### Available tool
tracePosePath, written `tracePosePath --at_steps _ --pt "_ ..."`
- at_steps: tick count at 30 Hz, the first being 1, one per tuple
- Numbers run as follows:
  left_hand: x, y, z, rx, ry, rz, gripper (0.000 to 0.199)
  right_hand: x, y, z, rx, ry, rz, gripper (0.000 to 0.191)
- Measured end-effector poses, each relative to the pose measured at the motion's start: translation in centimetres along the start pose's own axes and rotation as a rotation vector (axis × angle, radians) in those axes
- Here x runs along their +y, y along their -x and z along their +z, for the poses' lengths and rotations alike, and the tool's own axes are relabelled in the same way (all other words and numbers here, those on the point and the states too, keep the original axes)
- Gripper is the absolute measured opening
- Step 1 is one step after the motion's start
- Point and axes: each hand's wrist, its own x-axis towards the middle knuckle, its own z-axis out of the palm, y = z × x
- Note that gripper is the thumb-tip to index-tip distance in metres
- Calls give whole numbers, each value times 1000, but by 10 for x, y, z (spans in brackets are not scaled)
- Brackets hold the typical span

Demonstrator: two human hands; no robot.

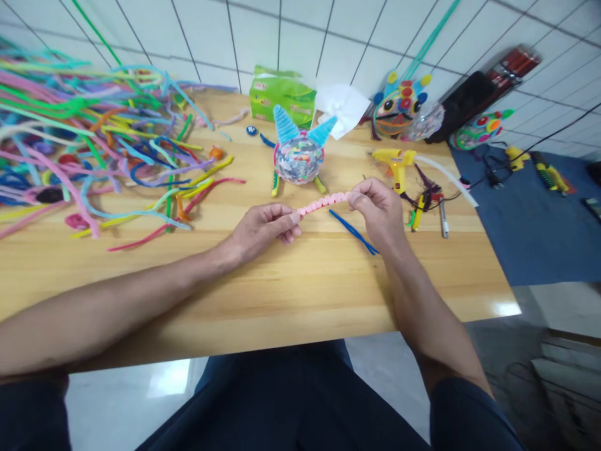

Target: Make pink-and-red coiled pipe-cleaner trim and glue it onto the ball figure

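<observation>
A pink coiled pipe cleaner (323,203) stretches between my two hands above the table. Its left end is pinched by my left hand (270,228), thumb against fingers. My right hand (378,210) grips the other end between thumb and forefinger. Just behind them stands a round craft animal (299,160) with blue pipe-cleaner ears, a body of clear wrap over colourful bits, and yellow-green feet. Under the strip, near my right wrist, lies a folded blue pipe cleaner (352,232).
Loose pipe cleaners (94,150) cover the table's left side. At the back are a green tissue pack (282,94) and a decorated craft figure (399,106). A yellow glue gun (397,166), yellow cutters (419,210) and a white pen (444,219) lie right.
</observation>
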Motion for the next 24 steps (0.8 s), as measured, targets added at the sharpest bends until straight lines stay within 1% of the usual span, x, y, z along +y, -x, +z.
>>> tracePosePath --at_steps 3,7,9,15,19,21,24 --pt "8 0 0 72 -23 46 52 0 -1 -1 -11 -30 27 16" --pt "17 -1 2 143 -74 75 51 1 -4 -4 -81 -95 98 16" --pt "21 0 2 170 -113 87 52 1 -5 -6 -119 -82 98 16" --pt "36 5 -6 191 -222 132 58 -6 -1 -8 -214 55 -3 17" --pt "38 7 -11 218 -288 140 58 -9 3 -3 -221 99 -149 15" --pt "36 8 -14 197 -331 147 56 -9 5 0 -219 120 -199 17" --pt "33 11 -19 147 -386 168 53 -7 6 3 -220 127 -215 22"
